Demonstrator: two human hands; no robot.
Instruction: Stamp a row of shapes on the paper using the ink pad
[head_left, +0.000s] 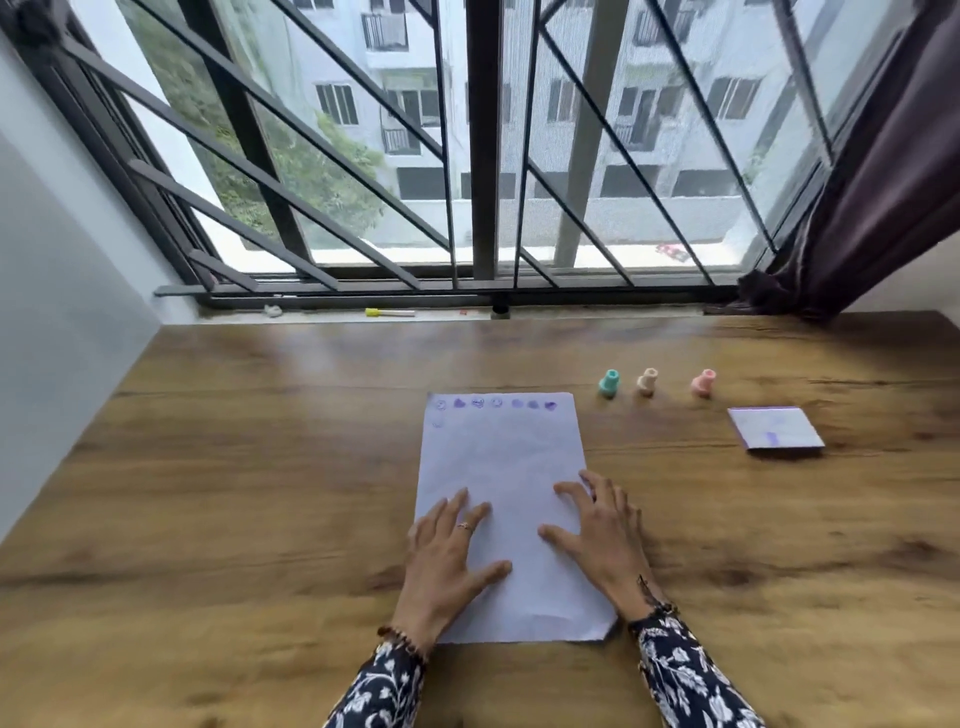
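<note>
A white sheet of paper (506, 467) lies on the wooden table, with a row of several purple stamped shapes (496, 404) along its far edge and one faint mark below at the left. My left hand (449, 556) rests flat on the sheet's near left side, fingers spread. My right hand (602, 535) lies flat on its near right side, also spread. Three small stamps stand beyond the paper to the right: a teal stamp (609, 383), a cream stamp (647, 382) and a pink stamp (703, 383). The closed ink pad (776, 428), purple-stained, sits farther right.
The wooden table (234, 493) runs to a barred window at the back. A yellow-capped pen (389, 312) and small bits lie on the window sill. A dark curtain (857, 208) hangs at the back right. A white wall borders the left.
</note>
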